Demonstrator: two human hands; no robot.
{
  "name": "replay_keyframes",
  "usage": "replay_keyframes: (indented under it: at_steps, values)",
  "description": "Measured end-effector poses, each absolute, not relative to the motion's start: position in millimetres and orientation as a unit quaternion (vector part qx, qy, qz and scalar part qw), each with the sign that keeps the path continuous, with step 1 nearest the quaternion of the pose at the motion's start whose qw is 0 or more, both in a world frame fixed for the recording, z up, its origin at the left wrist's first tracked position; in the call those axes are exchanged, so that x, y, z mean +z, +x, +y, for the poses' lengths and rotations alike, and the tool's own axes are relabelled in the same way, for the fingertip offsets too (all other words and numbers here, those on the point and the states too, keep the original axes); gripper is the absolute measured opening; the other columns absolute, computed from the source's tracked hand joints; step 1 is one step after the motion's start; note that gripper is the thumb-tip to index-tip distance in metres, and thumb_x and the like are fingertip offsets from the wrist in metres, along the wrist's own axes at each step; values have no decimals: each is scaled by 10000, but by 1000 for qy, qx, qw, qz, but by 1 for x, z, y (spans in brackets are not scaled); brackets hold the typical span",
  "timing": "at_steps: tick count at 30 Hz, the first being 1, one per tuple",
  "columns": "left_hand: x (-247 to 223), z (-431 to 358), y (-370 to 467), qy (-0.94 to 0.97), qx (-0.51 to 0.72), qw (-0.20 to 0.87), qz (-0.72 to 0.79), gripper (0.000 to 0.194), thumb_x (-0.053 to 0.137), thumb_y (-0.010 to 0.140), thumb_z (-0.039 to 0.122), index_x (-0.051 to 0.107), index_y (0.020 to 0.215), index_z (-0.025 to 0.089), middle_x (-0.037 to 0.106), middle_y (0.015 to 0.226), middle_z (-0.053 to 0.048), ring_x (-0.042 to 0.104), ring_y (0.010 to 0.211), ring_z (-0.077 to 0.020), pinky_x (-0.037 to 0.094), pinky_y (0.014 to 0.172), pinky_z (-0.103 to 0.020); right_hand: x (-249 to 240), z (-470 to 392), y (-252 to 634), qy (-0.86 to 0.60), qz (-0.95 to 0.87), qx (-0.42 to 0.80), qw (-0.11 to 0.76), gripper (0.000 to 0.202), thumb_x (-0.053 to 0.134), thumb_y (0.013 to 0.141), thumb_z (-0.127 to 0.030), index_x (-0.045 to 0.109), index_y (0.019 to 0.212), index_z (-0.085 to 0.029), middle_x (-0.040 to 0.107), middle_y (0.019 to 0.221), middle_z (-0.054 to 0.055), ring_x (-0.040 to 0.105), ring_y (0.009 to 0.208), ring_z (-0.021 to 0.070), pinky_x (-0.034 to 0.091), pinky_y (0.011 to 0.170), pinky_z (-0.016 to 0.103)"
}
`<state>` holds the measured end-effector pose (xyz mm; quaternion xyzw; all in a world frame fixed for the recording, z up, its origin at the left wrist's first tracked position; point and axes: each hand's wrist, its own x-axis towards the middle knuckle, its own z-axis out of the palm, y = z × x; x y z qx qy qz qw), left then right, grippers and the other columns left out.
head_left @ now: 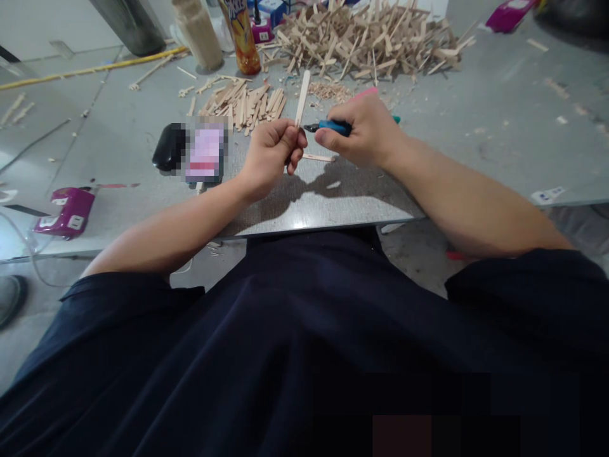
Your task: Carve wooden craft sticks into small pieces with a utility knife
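Pinched between thumb and fingers of my left hand (275, 149) is a flat wooden popsicle stick (303, 95), its rounded end pointing up and away. My right hand (364, 130) is wrapped round blue-handled cutting pliers (335, 127). The dark jaws of the pliers are close to the lower part of the stick, by my left fingertips; whether they touch it I cannot tell. Another stick (318, 158) lies on the table just below the hands. Beyond them is a small heap of wood chips (330, 92).
A pile of popsicle sticks (247, 105) lies behind my left hand, with a large heap of sticks (371, 38) at the back. A bottle (242, 38), a jar (200, 35), a phone (205, 152), a black case (170, 147) and a purple tape dispenser (69, 212) stand around.
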<state>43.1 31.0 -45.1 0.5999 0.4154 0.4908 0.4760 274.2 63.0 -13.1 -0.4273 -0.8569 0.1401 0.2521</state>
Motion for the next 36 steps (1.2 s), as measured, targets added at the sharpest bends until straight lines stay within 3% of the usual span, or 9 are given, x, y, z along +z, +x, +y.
replay_keyframes:
  at_steps: [6, 12, 18, 25, 29, 33, 36]
  values:
    - [-45, 31, 43, 603, 481, 476, 424, 506, 494, 1270, 169, 637, 785, 204, 501, 589, 59, 494, 463, -62, 383, 484, -162, -13, 63, 276, -400, -862, 154, 270, 740, 635, 1012, -920, 312, 651, -361, 472, 646, 63, 396, 748, 315, 265, 768, 521]
    - [-49, 35, 40, 602, 460, 482, 439, 466, 576, 1249, 205, 603, 783, 216, 498, 597, 68, 486, 442, -54, 390, 495, -160, -16, 63, 277, -410, -858, 191, 244, 659, 607, 961, -951, 496, 638, -387, 530, 658, 68, 479, 827, 356, 297, 809, 526]
    - [-47, 29, 39, 613, 436, 516, 409, 517, 484, 1252, 154, 581, 748, 219, 444, 540, 67, 400, 399, -57, 315, 451, -160, -13, 59, 274, -400, -870, 184, 221, 716, 543, 980, -954, 329, 653, -353, 482, 678, 70, 433, 773, 336, 300, 790, 519]
    - [-44, 21, 42, 605, 416, 531, 423, 529, 529, 1252, 184, 563, 725, 222, 410, 510, 76, 346, 395, -49, 263, 427, -153, -20, 61, 272, -425, -867, 163, 205, 742, 554, 917, -1021, 387, 688, -335, 515, 662, 88, 506, 820, 355, 326, 790, 506]
    - [-45, 22, 42, 616, 409, 513, 436, 509, 669, 1213, 237, 572, 713, 226, 417, 513, 79, 349, 396, -51, 265, 418, -160, -27, 63, 272, -412, -878, 130, 205, 758, 449, 1001, -999, 358, 700, -309, 488, 667, 78, 533, 766, 336, 318, 741, 479]
    - [-47, 24, 43, 614, 413, 515, 433, 542, 531, 1222, 133, 585, 689, 219, 419, 495, 68, 341, 398, -58, 273, 433, -169, -33, 64, 271, -404, -882, 109, 217, 704, 425, 1041, -914, 335, 690, -311, 434, 642, 66, 493, 678, 317, 279, 700, 474]
    - [-47, 25, 44, 611, 415, 516, 434, 558, 513, 1229, 119, 581, 684, 217, 419, 505, 69, 339, 401, -55, 276, 445, -178, -35, 64, 271, -414, -878, 106, 213, 680, 456, 1047, -886, 362, 698, -310, 470, 650, 77, 560, 721, 344, 326, 699, 485]
